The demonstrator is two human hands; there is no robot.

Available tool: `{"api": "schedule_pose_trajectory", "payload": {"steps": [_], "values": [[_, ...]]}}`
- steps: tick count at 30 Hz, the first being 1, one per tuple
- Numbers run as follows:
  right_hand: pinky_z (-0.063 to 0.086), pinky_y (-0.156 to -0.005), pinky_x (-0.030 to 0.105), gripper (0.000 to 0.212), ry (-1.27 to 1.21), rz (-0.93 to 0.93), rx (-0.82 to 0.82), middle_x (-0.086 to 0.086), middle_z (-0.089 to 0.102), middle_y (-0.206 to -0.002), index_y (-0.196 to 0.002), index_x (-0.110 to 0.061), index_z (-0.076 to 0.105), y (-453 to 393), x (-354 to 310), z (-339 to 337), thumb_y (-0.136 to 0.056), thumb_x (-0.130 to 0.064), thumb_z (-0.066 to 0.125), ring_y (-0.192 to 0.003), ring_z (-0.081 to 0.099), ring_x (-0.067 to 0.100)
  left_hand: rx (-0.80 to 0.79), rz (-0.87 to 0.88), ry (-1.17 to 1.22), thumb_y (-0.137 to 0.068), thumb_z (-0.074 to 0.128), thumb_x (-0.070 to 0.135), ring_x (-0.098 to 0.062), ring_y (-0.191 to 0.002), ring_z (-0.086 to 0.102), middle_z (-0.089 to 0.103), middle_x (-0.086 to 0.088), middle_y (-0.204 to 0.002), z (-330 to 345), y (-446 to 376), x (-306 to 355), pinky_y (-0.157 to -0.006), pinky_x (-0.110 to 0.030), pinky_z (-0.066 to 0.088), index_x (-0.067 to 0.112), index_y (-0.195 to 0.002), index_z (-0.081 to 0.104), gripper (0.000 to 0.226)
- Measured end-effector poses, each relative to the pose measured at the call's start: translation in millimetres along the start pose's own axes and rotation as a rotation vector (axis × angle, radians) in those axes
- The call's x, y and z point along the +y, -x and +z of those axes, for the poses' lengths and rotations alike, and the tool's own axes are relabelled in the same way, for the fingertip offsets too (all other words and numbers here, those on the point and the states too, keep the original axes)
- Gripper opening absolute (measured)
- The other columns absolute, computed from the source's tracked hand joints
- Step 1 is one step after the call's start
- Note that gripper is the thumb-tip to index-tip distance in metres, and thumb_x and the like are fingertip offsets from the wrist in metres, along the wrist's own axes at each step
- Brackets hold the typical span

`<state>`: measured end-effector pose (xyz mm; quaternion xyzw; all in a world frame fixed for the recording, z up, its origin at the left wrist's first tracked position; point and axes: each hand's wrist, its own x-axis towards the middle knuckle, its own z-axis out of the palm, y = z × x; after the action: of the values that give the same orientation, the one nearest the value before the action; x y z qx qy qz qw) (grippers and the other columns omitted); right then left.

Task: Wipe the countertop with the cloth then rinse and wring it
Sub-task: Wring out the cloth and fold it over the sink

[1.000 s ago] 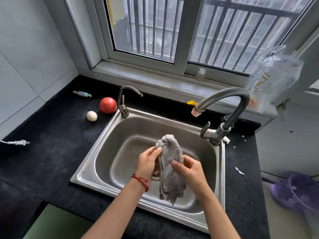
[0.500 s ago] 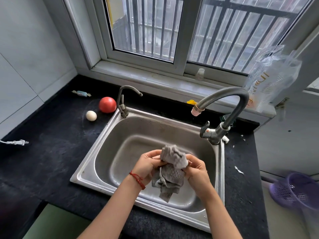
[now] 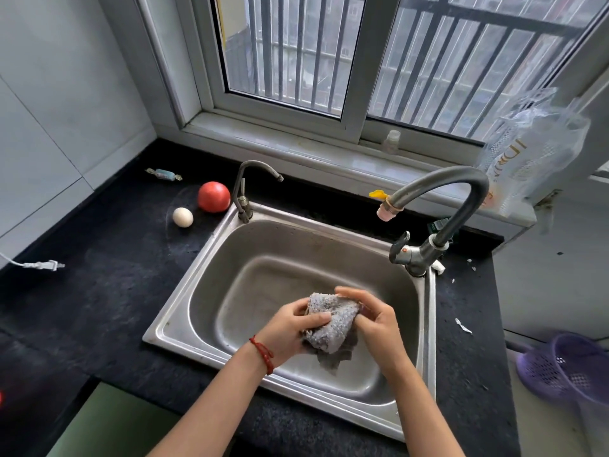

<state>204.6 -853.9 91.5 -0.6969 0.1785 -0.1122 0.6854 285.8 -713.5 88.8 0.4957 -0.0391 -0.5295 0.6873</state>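
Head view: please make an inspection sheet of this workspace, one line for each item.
Surface: black countertop around a steel sink; white scraps lie on its right side.
Job's things: grey cloth, bunched over the basin; large faucet, no water seen running.
Clutter: red ball, white egg, wrapped candy, small faucet.
Grips: left hand and right hand both grip the cloth.
Cables: white plug on the left counter, unplugged.
Surroundings: barred window, small bottle on the sill, plastic bag, purple basket.
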Motion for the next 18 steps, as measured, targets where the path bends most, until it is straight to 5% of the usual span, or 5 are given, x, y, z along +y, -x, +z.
{"api": "schedule_pose_trajectory", "payload": {"steps": [2, 5, 9, 13, 18], "values": [[0.05, -0.079, 0.027, 0.05, -0.186, 0.182, -0.031, 0.01, 0.067, -0.107, -0.115, -0.021, 0.06, -1.9, 0.0, -2.4, -0.067, -0.016, 0.049, -0.095, 0.063, 0.018, 0.135, 0.076, -0.036, -0.068, 0.072, 0.005, -0.018, -0.076, 0.068, 0.069, -0.006, -0.088, -4.0, -0.6, -2.7, -0.063, -0.033, 0.059, 0.01, -0.101, 0.062, 0.035], [0.053, -0.07, 0.033, 0.062, -0.173, 0.409, -0.09, 0.007, 0.066, -0.105, -0.119, -0.022, 0.054, 1.9, 5.4, 6.7, -0.066, -0.055, 0.058, -0.088, 0.067, 0.021, 0.37, 0.206, -0.168, -0.069, 0.073, -0.003, -0.02, -0.085, 0.063, 0.066, -0.003, -0.089, -6.6, -0.6, -5.4, -0.078, -0.038, 0.056, 0.005, -0.108, 0.057, 0.042], [0.058, -0.068, 0.042, 0.056, -0.172, 0.39, -0.111, 0.009, 0.072, -0.093, -0.113, -0.005, 0.056, 10.0, 8.6, 25.7, -0.065, -0.025, 0.074, -0.084, 0.07, 0.027, 0.473, 0.345, -0.325, -0.067, 0.077, 0.001, -0.012, -0.085, 0.062, 0.065, 0.004, -0.089, -12.5, 3.8, -10.1, -0.077, -0.017, 0.054, 0.011, -0.104, 0.057, 0.043], [0.058, -0.058, 0.034, 0.033, -0.136, 0.35, -0.065, 0.009, 0.072, -0.087, -0.105, -0.005, 0.059, 11.7, 2.9, 36.0, -0.074, -0.001, 0.07, -0.076, 0.07, 0.02, 0.484, 0.345, -0.181, -0.074, 0.071, 0.002, -0.018, -0.085, 0.064, 0.068, -0.003, -0.09, -18.2, 17.6, -15.9, -0.079, -0.034, 0.056, 0.016, -0.093, 0.061, 0.026], [0.057, -0.068, 0.039, 0.028, -0.093, 0.341, -0.113, 0.012, 0.07, -0.092, -0.099, -0.009, 0.062, 17.0, 9.4, 56.9, -0.073, -0.003, 0.07, -0.083, 0.067, 0.024, 0.531, 0.239, -0.025, -0.083, 0.063, 0.012, -0.023, -0.086, 0.066, 0.068, -0.004, -0.092, -29.5, 46.5, -24.2, -0.061, -0.033, 0.06, 0.019, -0.092, 0.062, 0.01]]}}
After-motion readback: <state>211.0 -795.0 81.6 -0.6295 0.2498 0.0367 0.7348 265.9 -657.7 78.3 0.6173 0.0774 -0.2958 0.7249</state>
